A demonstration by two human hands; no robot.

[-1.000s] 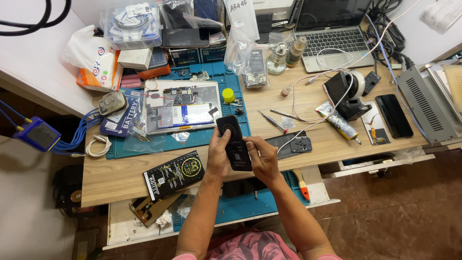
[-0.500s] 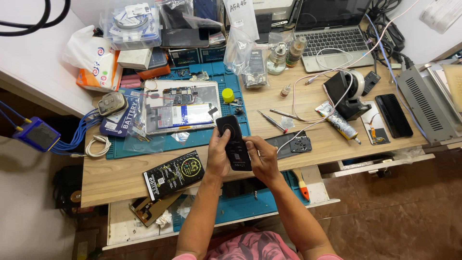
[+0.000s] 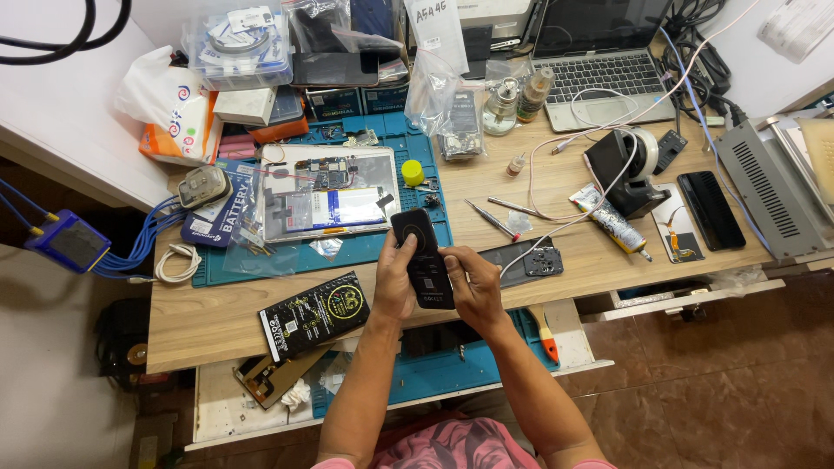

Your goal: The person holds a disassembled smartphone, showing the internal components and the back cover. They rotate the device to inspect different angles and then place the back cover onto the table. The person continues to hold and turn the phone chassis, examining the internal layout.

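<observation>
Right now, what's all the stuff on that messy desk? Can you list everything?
phone: one, black, held over the desk's front edge
opened tablet: one, silver, on the blue mat
blue mat: one, desk middle
yellow cap: one, on the mat
laptop: one, grey, back right
glue tube: one, white, right of centre
black box: one, front left
small bottles: two, clear, near the laptop
left hand: grips the phone's left side
right hand: grips the phone's right side
</observation>
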